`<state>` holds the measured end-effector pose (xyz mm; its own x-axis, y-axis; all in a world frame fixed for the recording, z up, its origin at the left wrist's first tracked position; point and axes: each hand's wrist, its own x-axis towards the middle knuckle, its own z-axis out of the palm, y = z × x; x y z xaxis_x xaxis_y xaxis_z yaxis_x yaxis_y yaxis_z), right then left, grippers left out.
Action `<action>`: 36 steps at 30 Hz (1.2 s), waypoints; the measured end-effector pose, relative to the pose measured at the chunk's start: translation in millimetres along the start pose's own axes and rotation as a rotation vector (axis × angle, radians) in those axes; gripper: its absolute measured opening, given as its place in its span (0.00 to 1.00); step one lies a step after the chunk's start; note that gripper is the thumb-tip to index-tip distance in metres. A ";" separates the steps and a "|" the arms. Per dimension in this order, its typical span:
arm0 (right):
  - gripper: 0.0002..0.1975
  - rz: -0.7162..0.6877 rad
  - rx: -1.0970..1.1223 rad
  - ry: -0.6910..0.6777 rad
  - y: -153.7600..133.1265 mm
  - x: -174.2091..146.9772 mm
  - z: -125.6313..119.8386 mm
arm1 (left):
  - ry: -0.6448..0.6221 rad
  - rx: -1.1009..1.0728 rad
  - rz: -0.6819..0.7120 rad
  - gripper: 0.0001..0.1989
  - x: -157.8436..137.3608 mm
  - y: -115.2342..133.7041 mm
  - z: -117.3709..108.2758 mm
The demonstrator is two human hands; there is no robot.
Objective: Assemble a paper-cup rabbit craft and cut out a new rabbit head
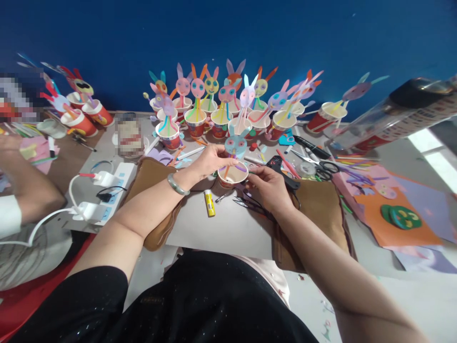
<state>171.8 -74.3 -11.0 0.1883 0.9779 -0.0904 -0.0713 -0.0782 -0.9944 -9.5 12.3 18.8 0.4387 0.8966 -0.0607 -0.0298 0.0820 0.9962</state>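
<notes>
In the middle of the table stands a paper cup (233,182) with a white inside. A light-blue paper rabbit head (235,146) with round eyes rises over its far rim, on purple and orange strips. My left hand (210,163), with a bangle at the wrist, comes in from the left; its thumb and fingers pinch the strips under the head. At the cup's right rim my right hand (268,188) has its fingertips pressed together, beside the end of a purple strip. Whatever it pinches is too small to make out.
A yellow glue stick (210,203) and tweezers (241,202) lie before the cup. Behind are several finished rabbit cups (195,125). A glue gun (283,174), scissors (321,167), brown cushions (312,214), a power strip (116,193) and a co-worker's arm (28,176) surround the spot.
</notes>
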 end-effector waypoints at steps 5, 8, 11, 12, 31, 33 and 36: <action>0.18 0.006 0.045 -0.018 0.9 1.0 0.0 | 0.000 0.001 0.005 0.24 -0.7 1.0 0.6; 0.18 0.013 0.046 -0.019 1.9 1.1 0.1 | -0.005 -0.006 0.015 0.24 -0.3 0.4 0.7; 0.18 0.012 0.030 -0.017 3.5 0.7 -0.5 | -0.007 -0.007 0.021 0.24 0.0 0.0 0.8; 0.18 0.012 0.025 -0.018 4.0 0.4 -1.0 | -0.007 -0.008 0.019 0.24 0.0 0.0 0.9; 0.22 0.056 -0.027 -0.094 -5.4 -6.3 -7.8 | 0.006 -0.001 0.016 0.22 1.8 -1.7 -0.6; 0.20 0.034 -0.066 -0.075 -5.4 -5.9 -8.2 | -0.001 0.018 0.021 0.22 1.8 -1.9 -1.4; 0.16 0.021 -0.106 -0.057 -6.0 -5.6 -7.6 | -0.003 0.011 0.015 0.23 1.3 -0.5 -1.0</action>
<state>178.7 -80.8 -4.9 0.1321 0.9850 -0.1111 0.0298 -0.1160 -0.9928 -9.9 13.9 18.2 0.4407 0.8965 -0.0452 -0.0266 0.0633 0.9976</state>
